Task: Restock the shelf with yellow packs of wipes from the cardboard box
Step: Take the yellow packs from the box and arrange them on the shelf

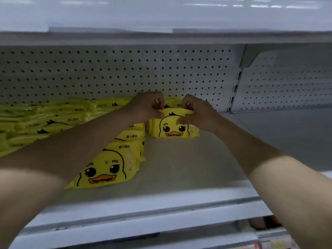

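Both hands are up near the back of the shelf (179,168), and between them stands 1 yellow pack (173,131) of wipes, upright, with its duck face turned outward. The left hand (148,106) pinches the pack's top left corner with curled fingers. The right hand (196,115) grips the top right, thumb pressed on the front (just above the duck's eye) and fingers hooked over the top edge. The pack's base looks to be down on the shelf, a little in front of the white pegboard (125,69). Just left of it, partly under the left forearm, a row of packs (106,169) runs from back to front, leaning. Further left, a heap of packs (36,119) lies flat. The shelf floor is pale grey, and an upper shelf (161,37) hangs overhead.
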The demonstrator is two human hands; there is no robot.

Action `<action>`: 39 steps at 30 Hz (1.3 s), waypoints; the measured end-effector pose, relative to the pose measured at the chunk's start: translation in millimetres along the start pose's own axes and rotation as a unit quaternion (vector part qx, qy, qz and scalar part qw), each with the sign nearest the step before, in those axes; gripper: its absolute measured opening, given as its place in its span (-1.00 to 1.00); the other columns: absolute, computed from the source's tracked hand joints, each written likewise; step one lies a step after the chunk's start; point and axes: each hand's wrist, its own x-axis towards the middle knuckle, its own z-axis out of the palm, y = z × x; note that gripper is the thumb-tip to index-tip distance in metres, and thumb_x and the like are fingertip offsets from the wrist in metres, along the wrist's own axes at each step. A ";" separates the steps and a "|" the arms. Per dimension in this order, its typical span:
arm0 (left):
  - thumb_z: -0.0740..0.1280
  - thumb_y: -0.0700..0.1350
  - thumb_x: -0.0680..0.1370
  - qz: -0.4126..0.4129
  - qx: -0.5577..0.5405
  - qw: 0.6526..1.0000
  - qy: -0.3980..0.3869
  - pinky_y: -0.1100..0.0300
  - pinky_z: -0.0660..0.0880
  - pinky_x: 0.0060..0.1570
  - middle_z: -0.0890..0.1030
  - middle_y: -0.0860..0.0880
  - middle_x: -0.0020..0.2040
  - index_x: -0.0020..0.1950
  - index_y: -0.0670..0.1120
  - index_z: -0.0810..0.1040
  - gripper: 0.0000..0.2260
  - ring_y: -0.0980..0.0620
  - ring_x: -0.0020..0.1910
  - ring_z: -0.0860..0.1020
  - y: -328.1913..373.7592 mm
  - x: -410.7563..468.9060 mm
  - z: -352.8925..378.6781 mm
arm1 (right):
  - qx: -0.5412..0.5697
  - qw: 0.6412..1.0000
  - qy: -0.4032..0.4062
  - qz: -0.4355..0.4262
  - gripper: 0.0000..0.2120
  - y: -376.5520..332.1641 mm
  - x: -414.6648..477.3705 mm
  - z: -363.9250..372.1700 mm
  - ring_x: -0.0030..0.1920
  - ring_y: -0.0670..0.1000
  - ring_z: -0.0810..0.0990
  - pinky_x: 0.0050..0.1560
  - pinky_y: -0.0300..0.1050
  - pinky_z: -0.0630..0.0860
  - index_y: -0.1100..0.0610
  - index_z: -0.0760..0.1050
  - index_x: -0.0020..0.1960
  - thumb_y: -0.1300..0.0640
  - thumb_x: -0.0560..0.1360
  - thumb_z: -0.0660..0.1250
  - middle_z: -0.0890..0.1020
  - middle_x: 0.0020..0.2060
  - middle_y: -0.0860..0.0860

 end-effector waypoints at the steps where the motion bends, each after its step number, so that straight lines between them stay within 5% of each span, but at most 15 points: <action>1: 0.54 -0.16 0.40 -0.004 -0.003 1.000 0.007 0.43 0.37 -0.26 0.54 0.16 -0.16 -0.01 -0.05 0.56 -0.76 0.15 -0.10 0.53 -1.5 -1.1 1.0 | 0.011 1.000 0.000 0.001 -0.58 0.9 0.7 0.6 -0.25 0.02 0.49 -0.26 -0.10 0.41 0.05 0.39 -0.07 0.10 0.30 0.62 0.56 -0.21 0.08; 5: 0.54 -0.18 0.41 -0.012 0.017 1.000 0.021 0.15 0.54 -0.01 0.64 -0.02 -0.03 -0.06 -0.05 0.58 -0.81 0.03 0.00 0.60 -9.9 -4.2 3.0 | 0.055 0.998 -0.007 -0.013 -0.67 3.7 0.8 -1.9 -0.11 0.07 0.63 -0.07 0.01 0.55 0.06 0.46 -0.09 0.16 0.33 0.60 0.63 -0.14 0.07; 8: 0.53 -0.16 0.42 0.001 0.035 0.999 0.010 0.17 0.52 -0.02 0.65 -0.03 -0.04 -0.11 -0.03 0.57 -0.84 0.01 -0.02 0.60 -11.4 -4.4 0.9 | 0.095 0.995 -0.024 -0.020 -0.77 7.4 -3.8 -9.0 -0.02 -0.13 0.63 0.08 -0.12 0.52 0.14 0.55 -0.06 0.16 0.38 0.57 0.65 -0.11 -0.04; 13: 0.51 -0.10 0.45 -0.013 -0.010 0.999 -0.032 0.22 0.48 -0.04 0.65 0.02 -0.04 -0.08 0.02 0.56 -0.84 0.07 -0.02 0.60 -13.1 -3.6 -4.3 | 0.156 0.987 -0.039 0.002 -0.81 19.5 -12.7 -20.2 0.10 -0.15 0.62 0.08 -0.18 0.52 0.11 0.56 0.02 0.16 0.45 0.51 0.68 0.00 -0.04; 20: 0.50 -0.01 0.46 -0.027 -0.059 0.994 -0.086 0.15 0.49 0.01 0.68 -0.07 -0.03 -0.05 0.07 0.60 -0.87 -0.05 0.03 0.62 -19.7 -2.9 -6.9 | 0.185 0.982 -0.024 -0.010 -0.84 23.3 -11.1 -10.9 0.06 -0.14 0.61 0.08 -0.13 0.48 0.06 0.52 -0.09 0.25 0.47 0.47 0.64 -0.04 -0.02; 24: 0.48 0.07 0.46 -0.021 -0.035 0.994 -0.104 0.07 0.50 0.13 0.68 -0.07 -0.02 -0.05 0.06 0.65 -0.86 -0.02 0.04 0.61 -19.0 -1.6 -9.9 | 0.191 0.982 -0.009 0.005 -0.87 19.5 -9.2 -8.6 0.03 -0.12 0.62 0.14 -0.14 0.50 0.05 0.59 -0.15 0.07 0.41 0.53 0.67 -0.11 -0.09; 29: 0.49 0.02 0.46 -0.008 -0.010 0.996 -0.084 0.31 0.40 -0.15 0.66 0.11 -0.11 -0.14 -0.01 0.66 -0.89 0.27 -0.13 0.55 -15.6 0.7 -10.9 | 0.210 0.977 0.008 0.029 -0.89 15.5 -8.8 -11.7 -0.09 -0.12 0.66 0.03 -0.21 0.53 0.14 0.64 -0.17 0.11 0.42 0.52 0.71 -0.20 -0.03; 32: 0.49 -0.02 0.46 0.014 0.048 0.998 -0.049 0.41 0.35 -0.25 0.65 0.09 -0.12 -0.12 -0.06 0.66 -0.87 0.31 -0.22 0.50 -13.2 8.2 -9.4 | 0.191 0.978 0.063 0.052 -0.84 16.0 -2.9 -7.7 -0.12 0.00 0.68 0.08 -0.04 0.61 0.21 0.63 -0.21 0.14 0.38 0.56 0.72 -0.20 0.13; 39: 0.49 0.08 0.44 -0.017 0.154 0.988 -0.007 0.09 0.45 0.06 0.66 0.04 -0.10 -0.12 -0.04 0.68 -0.80 0.06 -0.03 0.55 -19.0 20.9 -6.0 | 0.082 0.984 0.142 0.066 -0.81 8.7 13.0 13.1 -0.23 -0.12 0.57 -0.13 -0.22 0.50 0.12 0.58 -0.26 0.09 0.40 0.56 0.62 -0.30 -0.05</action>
